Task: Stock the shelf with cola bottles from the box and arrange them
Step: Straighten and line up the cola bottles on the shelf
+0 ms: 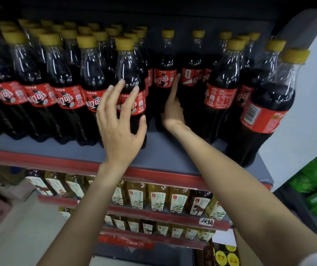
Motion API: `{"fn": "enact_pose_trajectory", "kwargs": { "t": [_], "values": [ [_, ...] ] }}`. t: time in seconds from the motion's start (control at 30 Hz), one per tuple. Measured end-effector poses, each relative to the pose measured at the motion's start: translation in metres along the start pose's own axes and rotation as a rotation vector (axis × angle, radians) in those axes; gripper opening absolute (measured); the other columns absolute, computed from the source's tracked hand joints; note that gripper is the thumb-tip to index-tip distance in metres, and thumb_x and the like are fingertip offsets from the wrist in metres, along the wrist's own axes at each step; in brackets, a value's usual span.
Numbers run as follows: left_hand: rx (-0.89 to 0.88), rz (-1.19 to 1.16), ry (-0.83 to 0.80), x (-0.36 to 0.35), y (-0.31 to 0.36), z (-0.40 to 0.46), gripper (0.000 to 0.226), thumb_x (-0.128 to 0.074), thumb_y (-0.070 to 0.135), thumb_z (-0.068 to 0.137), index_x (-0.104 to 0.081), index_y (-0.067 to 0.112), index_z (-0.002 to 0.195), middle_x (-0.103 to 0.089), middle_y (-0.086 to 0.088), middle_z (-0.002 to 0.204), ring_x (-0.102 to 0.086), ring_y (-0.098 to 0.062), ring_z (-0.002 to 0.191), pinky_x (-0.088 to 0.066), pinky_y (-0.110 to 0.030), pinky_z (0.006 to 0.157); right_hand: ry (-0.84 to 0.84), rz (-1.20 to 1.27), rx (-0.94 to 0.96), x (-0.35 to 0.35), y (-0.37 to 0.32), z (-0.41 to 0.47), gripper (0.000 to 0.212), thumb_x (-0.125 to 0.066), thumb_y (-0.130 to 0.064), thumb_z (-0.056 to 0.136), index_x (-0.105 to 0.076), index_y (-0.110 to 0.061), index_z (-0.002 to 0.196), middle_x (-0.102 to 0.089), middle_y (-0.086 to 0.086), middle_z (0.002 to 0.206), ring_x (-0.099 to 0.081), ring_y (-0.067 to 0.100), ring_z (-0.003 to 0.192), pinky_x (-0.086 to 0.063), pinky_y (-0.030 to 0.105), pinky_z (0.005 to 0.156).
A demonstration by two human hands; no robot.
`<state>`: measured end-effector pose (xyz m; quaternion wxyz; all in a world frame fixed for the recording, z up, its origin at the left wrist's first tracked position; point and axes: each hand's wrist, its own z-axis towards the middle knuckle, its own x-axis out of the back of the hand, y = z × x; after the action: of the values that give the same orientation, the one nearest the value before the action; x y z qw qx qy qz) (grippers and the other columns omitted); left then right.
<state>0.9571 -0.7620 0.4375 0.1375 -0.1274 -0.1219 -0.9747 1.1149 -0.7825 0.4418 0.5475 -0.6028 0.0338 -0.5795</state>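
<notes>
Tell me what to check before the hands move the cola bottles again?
1. Left hand around the front dark plastic cola bottle with the yellow cap and red label: not ok, fingers spread, no grip.
2. Right hand slid into the gap beside the rear bottle: ok.
3. Bottles upright: ok.
4. Bare room on the grey shelf board: ok.
5. Label of the far right bottle facing front: not ok, barcode shows.
6. Box: cannot tell.

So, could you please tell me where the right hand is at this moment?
In the head view, the right hand reaches into the centre gap on the cola shelf, fingers straight between two rear cola bottles, right of the left hand.
</notes>
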Motion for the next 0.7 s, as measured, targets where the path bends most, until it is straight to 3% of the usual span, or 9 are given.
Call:
{"fn": "enact_pose_trajectory", "kwargs": {
  "t": [0.17,0.4,0.7],
  "values": [
    [-0.015,0.074,-0.072,0.002,-0.007,-0.002,0.065,-0.069,0.019,0.085,-0.039,0.008,0.141,-0.025,-0.010,0.149,-0.026,-0.029,0.138,-0.016,-0.031,0.118,0.045,-0.013,-0.020,-0.011,-0.003,0.014,0.086,-0.043,-0.011,0.097,0.023,-0.033,0.147,-0.049,0.027,0.133,-0.062,0.039,0.104,-0.048,0.049,0.092],
    [-0.035,0.088,-0.084,0.002,-0.012,-0.001,0.066,-0.068,0.022,0.085,-0.035,0.014,0.142,-0.025,-0.008,0.149,-0.028,-0.028,0.138,-0.016,-0.030,0.117,0.097,-0.277,0.075,-0.021,-0.005,0.016,0.080,-0.037,-0.001,0.097,0.011,-0.036,0.150,-0.041,0.026,0.134,-0.059,0.038,0.103,-0.048,0.044,0.075],
    [-0.041,0.078,-0.091,0.002,-0.014,0.000,0.066,-0.068,0.022,0.086,-0.035,0.015,0.142,-0.025,-0.008,0.149,-0.027,-0.028,0.138,-0.015,-0.028,0.117,0.125,-0.316,0.026,-0.022,-0.008,0.020,0.084,-0.036,0.004,0.095,0.014,-0.035,0.150,-0.038,0.030,0.136,-0.060,0.039,0.099,-0.049,0.045,0.075]
  ]
}}
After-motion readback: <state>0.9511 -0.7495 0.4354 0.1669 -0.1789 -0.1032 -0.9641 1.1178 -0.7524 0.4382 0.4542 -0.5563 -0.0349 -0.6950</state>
